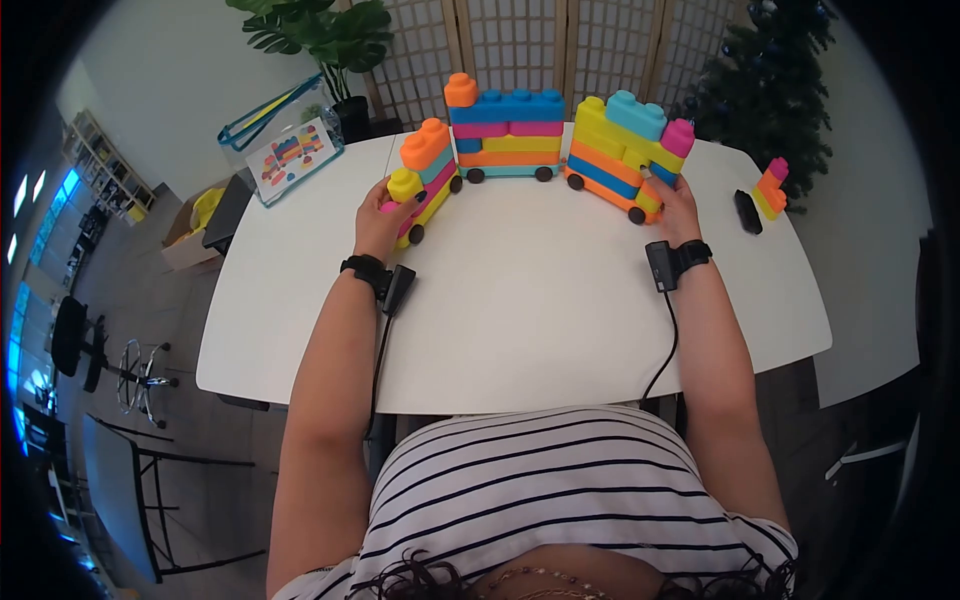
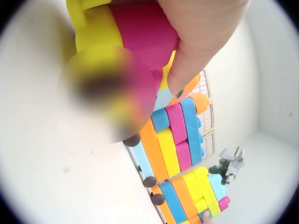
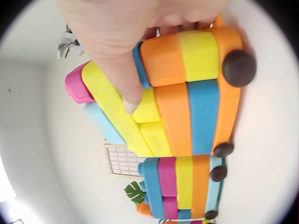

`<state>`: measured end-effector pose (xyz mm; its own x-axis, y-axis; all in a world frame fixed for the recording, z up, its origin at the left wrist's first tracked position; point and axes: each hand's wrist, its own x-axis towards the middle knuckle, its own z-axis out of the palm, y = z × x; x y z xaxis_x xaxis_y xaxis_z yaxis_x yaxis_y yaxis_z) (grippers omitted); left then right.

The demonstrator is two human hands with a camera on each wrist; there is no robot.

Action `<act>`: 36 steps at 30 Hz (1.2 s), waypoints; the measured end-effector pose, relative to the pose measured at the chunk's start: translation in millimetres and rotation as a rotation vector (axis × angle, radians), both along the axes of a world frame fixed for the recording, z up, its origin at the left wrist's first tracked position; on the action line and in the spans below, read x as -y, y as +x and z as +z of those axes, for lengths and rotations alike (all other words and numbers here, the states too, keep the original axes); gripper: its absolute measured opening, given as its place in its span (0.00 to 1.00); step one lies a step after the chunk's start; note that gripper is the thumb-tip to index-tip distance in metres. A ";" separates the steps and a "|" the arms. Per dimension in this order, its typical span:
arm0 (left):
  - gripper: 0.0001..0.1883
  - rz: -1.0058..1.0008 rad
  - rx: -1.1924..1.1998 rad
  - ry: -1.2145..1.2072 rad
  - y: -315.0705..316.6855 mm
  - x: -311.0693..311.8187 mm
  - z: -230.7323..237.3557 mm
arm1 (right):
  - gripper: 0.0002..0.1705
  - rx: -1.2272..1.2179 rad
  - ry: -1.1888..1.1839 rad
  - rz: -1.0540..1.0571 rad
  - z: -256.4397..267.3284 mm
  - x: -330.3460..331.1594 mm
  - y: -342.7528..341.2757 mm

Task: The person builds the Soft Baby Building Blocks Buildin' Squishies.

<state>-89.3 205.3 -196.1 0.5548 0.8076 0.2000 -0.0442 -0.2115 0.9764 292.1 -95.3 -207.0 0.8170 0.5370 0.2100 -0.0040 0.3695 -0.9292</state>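
Note:
Three wheeled block cars stand in an arc on the white table. My left hand [image 1: 378, 222] grips the near end of the left car [image 1: 432, 190], whose top carries orange and yellow blocks. The middle car [image 1: 508, 130], blue, magenta, yellow and orange on a light-blue base, is untouched. Around the outer end of the right car [image 1: 610, 160] my right hand [image 1: 678, 212] is curled, and in the right wrist view the thumb [image 3: 122, 84] lies on its yellow blocks [image 3: 148, 106]. The other fingers are mostly hidden behind the car.
At the table's right are a small orange, pink and yellow block stack [image 1: 771, 188] and a black object [image 1: 747, 212]. A clear bag with a picture card [image 1: 292, 160] lies at the back left. Behind the table [image 1: 520, 300] stand a plant [image 1: 345, 50] and a screen [image 1: 520, 40].

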 end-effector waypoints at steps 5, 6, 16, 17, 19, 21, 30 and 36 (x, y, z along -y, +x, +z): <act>0.31 0.010 -0.001 -0.022 3.0 -1.2 -5.1 | 0.39 0.154 -0.061 -0.095 -4.2 -2.9 -10.2; 0.30 0.006 0.015 -0.027 3.0 -3.6 -7.3 | 0.39 0.156 -0.088 -0.160 -3.3 -4.3 -14.9; 0.30 0.002 -0.015 0.007 8.1 6.8 -7.2 | 0.44 0.255 -0.177 -0.474 -8.4 -20.2 -35.2; 0.30 0.002 -0.014 -0.001 9.5 7.5 -8.7 | 0.44 0.253 -0.180 -0.473 -9.7 -19.4 -34.9; 0.30 0.008 -0.019 0.001 10.3 9.5 -7.1 | 0.45 0.275 -0.214 -0.488 -9.5 -22.6 -35.0; 0.30 0.031 -0.014 0.001 11.8 16.0 -5.2 | 0.45 0.262 -0.202 -0.457 -9.7 -22.2 -34.9; 0.28 0.083 -0.033 0.085 16.0 25.3 -6.8 | 0.43 0.324 -0.319 -0.372 -6.9 -21.9 -51.6; 0.27 0.157 0.014 0.091 22.0 27.3 -14.4 | 0.44 0.364 -0.340 -0.343 -7.8 -20.2 -49.1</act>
<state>-67.3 178.0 -210.5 0.4198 0.8624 0.2830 -0.0175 -0.3040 0.9525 243.0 -75.1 -214.8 0.8632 0.3417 0.3717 0.4035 -0.0242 -0.9147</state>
